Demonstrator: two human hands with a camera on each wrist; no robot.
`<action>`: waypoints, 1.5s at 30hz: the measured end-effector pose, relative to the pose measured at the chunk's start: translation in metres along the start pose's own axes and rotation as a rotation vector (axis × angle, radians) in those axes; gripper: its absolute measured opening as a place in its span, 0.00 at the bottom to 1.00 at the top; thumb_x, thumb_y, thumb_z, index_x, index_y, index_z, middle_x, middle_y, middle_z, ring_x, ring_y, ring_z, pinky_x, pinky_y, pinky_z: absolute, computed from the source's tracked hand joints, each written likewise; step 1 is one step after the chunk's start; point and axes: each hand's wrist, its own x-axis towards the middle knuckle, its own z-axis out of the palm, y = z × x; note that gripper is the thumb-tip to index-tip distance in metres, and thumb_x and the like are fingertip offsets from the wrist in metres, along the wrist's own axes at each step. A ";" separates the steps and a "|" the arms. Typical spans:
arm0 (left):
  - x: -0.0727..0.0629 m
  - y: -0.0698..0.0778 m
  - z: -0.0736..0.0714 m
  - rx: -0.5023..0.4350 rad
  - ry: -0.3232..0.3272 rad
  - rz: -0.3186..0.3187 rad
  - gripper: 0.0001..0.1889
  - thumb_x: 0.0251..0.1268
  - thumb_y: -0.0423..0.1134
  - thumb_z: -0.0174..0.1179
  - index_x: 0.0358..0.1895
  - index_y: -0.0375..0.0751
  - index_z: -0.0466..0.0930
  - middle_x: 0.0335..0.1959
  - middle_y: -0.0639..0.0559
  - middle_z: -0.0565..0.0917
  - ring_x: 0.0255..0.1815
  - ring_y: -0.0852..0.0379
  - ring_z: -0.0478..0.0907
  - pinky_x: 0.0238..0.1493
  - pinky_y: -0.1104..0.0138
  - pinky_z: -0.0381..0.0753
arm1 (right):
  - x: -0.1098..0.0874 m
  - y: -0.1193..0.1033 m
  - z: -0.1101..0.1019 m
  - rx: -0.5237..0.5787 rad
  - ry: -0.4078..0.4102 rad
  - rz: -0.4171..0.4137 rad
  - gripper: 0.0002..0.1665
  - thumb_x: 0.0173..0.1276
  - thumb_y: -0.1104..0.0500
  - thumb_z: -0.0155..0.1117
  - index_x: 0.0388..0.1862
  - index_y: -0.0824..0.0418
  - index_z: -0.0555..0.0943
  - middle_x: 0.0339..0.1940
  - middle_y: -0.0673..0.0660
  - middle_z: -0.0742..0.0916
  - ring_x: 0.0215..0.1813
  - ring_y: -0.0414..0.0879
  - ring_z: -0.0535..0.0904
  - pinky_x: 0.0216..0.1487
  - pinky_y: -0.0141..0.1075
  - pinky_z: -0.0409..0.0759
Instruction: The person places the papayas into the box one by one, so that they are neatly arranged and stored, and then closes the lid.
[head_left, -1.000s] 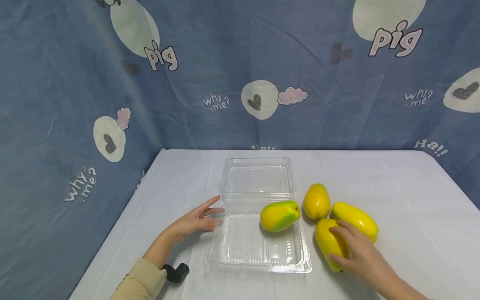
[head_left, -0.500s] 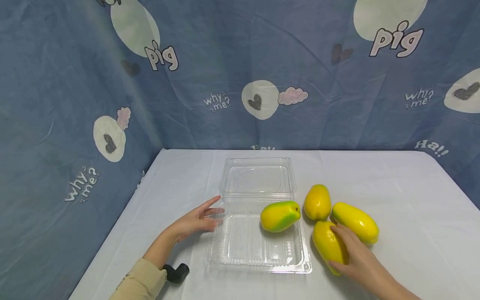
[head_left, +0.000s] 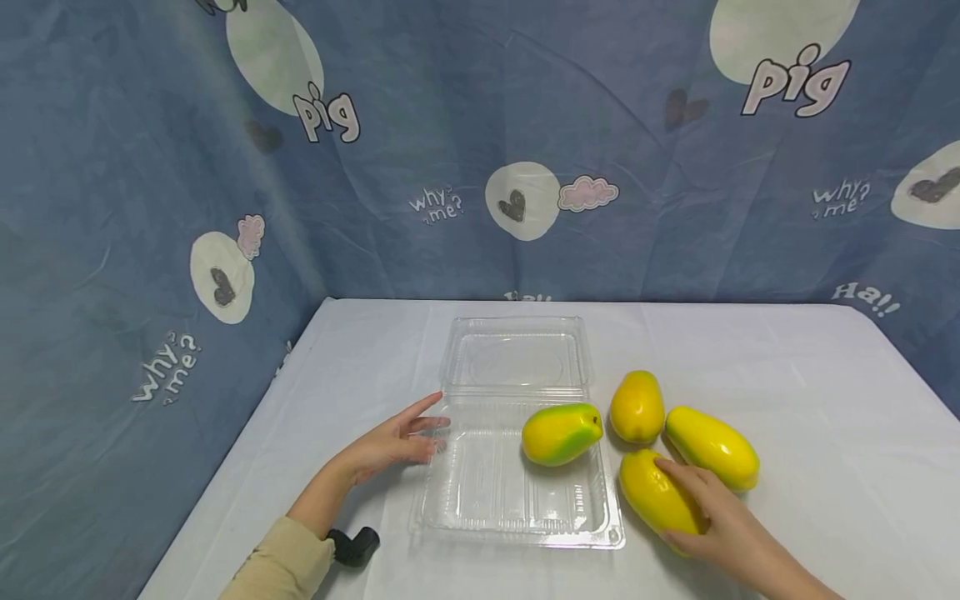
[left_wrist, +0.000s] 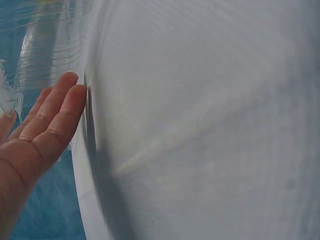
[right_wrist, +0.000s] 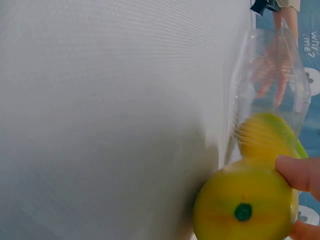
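Observation:
A clear plastic clamshell box (head_left: 480,492) lies with its lid folded back on the table. Inside its base, to the right, rests a yellow-green papaya (head_left: 558,435). My left hand (head_left: 386,446) is at the box's left edge with fingers extended; the left wrist view shows the fingers (left_wrist: 52,117) beside the ribbed clear wall. To the right of the box, my right hand (head_left: 716,517) grips a yellow papaya (head_left: 656,496), thumb and fingers around its sides. In the right wrist view the held papaya (right_wrist: 240,200) shows a green stem spot. Whether it touches the table is unclear.
Two more yellow papayas, one upright-looking (head_left: 637,407) and one slanting (head_left: 712,448), lie just beyond the held one. White cloth (head_left: 840,417) covers the table. A blue printed curtain (head_left: 420,108) hangs behind. A black strap device (head_left: 354,547) sits at my left wrist.
My right hand has closed in on the papaya, which has shifted slightly left and toward me and turned a little. The left hand and the box hold still.

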 end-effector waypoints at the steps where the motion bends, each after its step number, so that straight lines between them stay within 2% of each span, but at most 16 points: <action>1: 0.000 0.000 0.000 -0.002 0.000 0.000 0.44 0.60 0.36 0.59 0.73 0.50 0.39 0.69 0.34 0.55 0.64 0.39 0.63 0.52 0.60 0.74 | 0.000 0.000 -0.001 0.005 -0.009 0.010 0.46 0.41 0.57 0.77 0.62 0.62 0.69 0.55 0.66 0.76 0.55 0.62 0.72 0.51 0.59 0.70; 4: 0.000 -0.001 0.000 -0.009 -0.001 -0.004 0.44 0.59 0.37 0.60 0.73 0.50 0.39 0.70 0.34 0.54 0.65 0.39 0.63 0.52 0.61 0.74 | 0.001 -0.001 -0.005 0.033 -0.040 0.042 0.46 0.41 0.56 0.76 0.61 0.64 0.68 0.57 0.65 0.76 0.57 0.62 0.71 0.52 0.57 0.71; 7: 0.000 -0.002 0.000 -0.007 -0.002 0.001 0.45 0.59 0.36 0.59 0.73 0.50 0.39 0.69 0.34 0.54 0.65 0.39 0.63 0.53 0.60 0.73 | 0.002 -0.001 -0.009 0.056 -0.063 0.060 0.45 0.42 0.56 0.76 0.61 0.64 0.68 0.59 0.65 0.75 0.56 0.61 0.72 0.48 0.53 0.75; 11: -0.001 -0.002 0.000 -0.003 -0.007 0.008 0.44 0.59 0.36 0.59 0.73 0.48 0.38 0.69 0.33 0.54 0.65 0.38 0.62 0.54 0.59 0.72 | 0.001 0.001 -0.014 0.022 -0.051 0.031 0.45 0.43 0.54 0.76 0.61 0.61 0.69 0.58 0.62 0.77 0.53 0.55 0.74 0.45 0.41 0.77; 15: -0.002 -0.001 0.000 -0.004 -0.008 0.009 0.44 0.59 0.35 0.58 0.73 0.48 0.38 0.69 0.32 0.53 0.65 0.38 0.62 0.54 0.59 0.72 | 0.002 0.001 -0.021 -0.001 -0.063 0.016 0.44 0.45 0.53 0.75 0.63 0.59 0.69 0.59 0.60 0.77 0.54 0.52 0.74 0.45 0.38 0.77; 18: -0.002 0.000 0.000 -0.008 -0.008 0.006 0.44 0.59 0.36 0.59 0.73 0.48 0.38 0.69 0.33 0.53 0.65 0.38 0.62 0.53 0.60 0.73 | 0.003 0.001 -0.026 0.018 -0.073 0.019 0.43 0.46 0.54 0.74 0.63 0.58 0.69 0.59 0.60 0.76 0.56 0.44 0.72 0.47 0.37 0.76; 23: -0.001 0.000 0.001 -0.012 -0.006 0.004 0.45 0.59 0.35 0.59 0.73 0.49 0.38 0.70 0.34 0.54 0.65 0.38 0.62 0.54 0.58 0.72 | 0.005 -0.002 -0.032 0.088 -0.082 0.044 0.38 0.49 0.56 0.72 0.61 0.57 0.70 0.59 0.61 0.76 0.51 0.26 0.68 0.43 0.28 0.74; 27: -0.001 -0.001 0.001 -0.005 -0.005 0.008 0.45 0.59 0.33 0.59 0.73 0.50 0.39 0.70 0.34 0.54 0.65 0.38 0.62 0.57 0.56 0.70 | 0.006 -0.006 -0.034 0.123 -0.092 0.058 0.38 0.51 0.56 0.71 0.62 0.57 0.70 0.59 0.62 0.76 0.50 0.23 0.67 0.44 0.27 0.75; 32: -0.001 -0.001 0.001 -0.008 -0.003 0.009 0.44 0.60 0.34 0.59 0.73 0.50 0.39 0.70 0.34 0.54 0.65 0.38 0.62 0.54 0.59 0.72 | 0.008 -0.010 -0.035 0.174 -0.103 0.057 0.38 0.51 0.56 0.71 0.62 0.58 0.69 0.59 0.62 0.76 0.49 0.22 0.67 0.44 0.25 0.75; 38: 0.000 0.000 0.001 -0.002 -0.006 0.014 0.43 0.61 0.36 0.58 0.73 0.49 0.38 0.70 0.34 0.54 0.64 0.38 0.63 0.53 0.59 0.74 | 0.008 -0.013 -0.032 0.251 -0.101 -0.043 0.36 0.51 0.61 0.71 0.60 0.63 0.69 0.59 0.67 0.74 0.51 0.21 0.67 0.45 0.22 0.74; 45: 0.000 -0.001 0.000 0.004 -0.009 0.015 0.43 0.61 0.36 0.58 0.73 0.49 0.39 0.70 0.34 0.54 0.64 0.39 0.64 0.53 0.58 0.74 | 0.012 -0.019 -0.029 0.229 -0.090 -0.102 0.36 0.51 0.60 0.71 0.60 0.60 0.71 0.57 0.63 0.76 0.52 0.22 0.68 0.47 0.23 0.74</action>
